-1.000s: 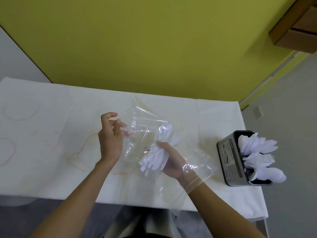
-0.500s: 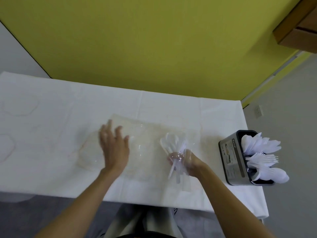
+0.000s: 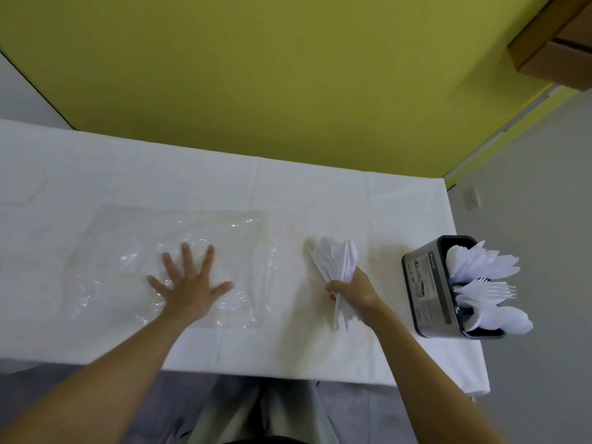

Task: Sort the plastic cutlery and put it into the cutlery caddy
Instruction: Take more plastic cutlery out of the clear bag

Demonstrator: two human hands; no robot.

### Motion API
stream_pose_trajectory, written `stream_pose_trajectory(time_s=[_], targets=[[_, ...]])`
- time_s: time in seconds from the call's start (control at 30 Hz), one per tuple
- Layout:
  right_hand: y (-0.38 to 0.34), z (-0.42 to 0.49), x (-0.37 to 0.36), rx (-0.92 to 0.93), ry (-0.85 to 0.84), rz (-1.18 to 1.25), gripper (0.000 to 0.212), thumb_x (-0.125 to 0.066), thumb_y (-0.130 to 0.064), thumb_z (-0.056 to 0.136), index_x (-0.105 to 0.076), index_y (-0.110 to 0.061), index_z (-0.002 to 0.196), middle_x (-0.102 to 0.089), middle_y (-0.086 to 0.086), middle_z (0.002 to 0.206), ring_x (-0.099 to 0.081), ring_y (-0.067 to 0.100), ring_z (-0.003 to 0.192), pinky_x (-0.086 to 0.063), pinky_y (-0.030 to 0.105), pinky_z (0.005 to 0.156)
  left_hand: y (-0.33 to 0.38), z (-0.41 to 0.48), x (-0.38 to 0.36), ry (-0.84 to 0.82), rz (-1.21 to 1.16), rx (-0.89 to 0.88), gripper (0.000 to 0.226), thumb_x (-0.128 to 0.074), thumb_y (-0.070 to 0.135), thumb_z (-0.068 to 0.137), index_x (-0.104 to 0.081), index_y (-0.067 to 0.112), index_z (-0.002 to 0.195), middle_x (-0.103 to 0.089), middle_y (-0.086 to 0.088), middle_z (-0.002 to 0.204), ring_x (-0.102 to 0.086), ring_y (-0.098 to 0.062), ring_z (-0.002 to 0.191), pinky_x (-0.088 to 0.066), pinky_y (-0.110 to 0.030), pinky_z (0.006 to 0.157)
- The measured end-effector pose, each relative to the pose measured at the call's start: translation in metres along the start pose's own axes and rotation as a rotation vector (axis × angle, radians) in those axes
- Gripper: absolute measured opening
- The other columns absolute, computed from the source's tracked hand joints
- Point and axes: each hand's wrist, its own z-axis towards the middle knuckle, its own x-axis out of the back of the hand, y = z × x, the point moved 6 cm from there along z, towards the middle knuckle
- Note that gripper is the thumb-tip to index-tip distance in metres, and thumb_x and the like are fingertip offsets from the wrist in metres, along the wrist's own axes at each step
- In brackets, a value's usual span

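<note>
Tabletop [image 3: 320, 193] now bears the bag [image 3: 128, 251], flattened under a splayed left hand [image 3: 189, 290]; right hand [image 3: 355, 293] grips freed cutlery [image 3: 336, 257]

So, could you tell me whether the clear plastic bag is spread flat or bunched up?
Spread flat: the clear plastic bag lies as a wrinkled rectangle on the table, with the left hand pressing open-palmed on it.

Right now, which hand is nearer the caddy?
Right. The right hand grips a cutlery bundle just left of the caddy; the left hand presses the plastic bag farther left.
</note>
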Motion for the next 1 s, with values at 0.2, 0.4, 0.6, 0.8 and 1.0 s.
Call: stream_pose_trajectory(time_s=[0.2, 0.4, 0.6, 0.8, 1.0], targets=[[-0.014, 0.000, -0.017, 0.049, 0.271, -0.250, 0.042, -0.063, -0.015, 0.086, -0.040, -0.008, 0.120, -0.056, 0.010, 0.101, -0.057, 0.030, 0.087, -0.049, 0.036, 0.071, 0.051, -0.005, 0.014, 0.139, -0.145, -0.276, 0.066, -0.038, 0.016, 0.098, 0.000, 0.012, 0.152, 0.024, -0.011, 0.157, 0.025, -0.037, 0.142, 0.000, -0.061, 0.115], [-0.016, 0.002, -0.031, 0.129, 0.387, -0.375, 0.054, -0.071, -0.017, 0.082, -0.038, -0.003, 0.123, -0.050, 0.015, 0.121, -0.047, 0.036, 0.112, -0.041, 0.034, 0.082, 0.107, -0.031, -0.025, 0.017, -0.131, -0.412, 0.097, 0.018, 0.073, 0.069, 0.019, 0.019, 0.149, 0.035, 0.003, 0.152, 0.033, -0.027, 0.140, 0.011, -0.051, 0.114], [-0.016, -0.001, -0.036, 0.241, 0.393, -0.485, 0.087, -0.081, -0.048, 0.072, -0.039, -0.003, 0.133, -0.048, 0.011, 0.127, -0.044, 0.030, 0.116, -0.033, 0.028, 0.093, 0.093, -0.022, -0.036, 0.022, 0.043, -0.454, 0.095, 0.043, 0.065, 0.057, 0.032, 0.026, 0.143, 0.052, 0.009, 0.140, 0.042, -0.024, 0.134, 0.014, -0.050, 0.116], [0.003, -0.013, -0.008, 0.242, 0.442, -0.402, 0.059, -0.058, -0.044, 0.093, -0.044, -0.010, 0.139, -0.046, 0.011, 0.138, -0.042, 0.030, 0.125, -0.038, 0.039, 0.103, 0.095, -0.025, -0.029, 0.120, -0.033, -0.407, 0.093, 0.036, 0.067, 0.068, 0.018, 0.024, 0.148, 0.033, 0.006, 0.152, 0.029, -0.025, 0.142, 0.009, -0.049, 0.118], [0.017, -0.014, 0.013, 0.222, 0.493, -0.256, 0.037, -0.063, -0.019, 0.092, -0.052, -0.011, 0.126, -0.052, 0.007, 0.122, -0.055, 0.023, 0.107, -0.050, 0.036, 0.094, 0.105, -0.037, -0.008, 0.336, -0.067, -0.345, 0.071, -0.008, 0.045, 0.096, -0.036, 0.001, 0.143, -0.026, -0.017, 0.155, -0.013, -0.040, 0.145, -0.013, -0.052, 0.118]])
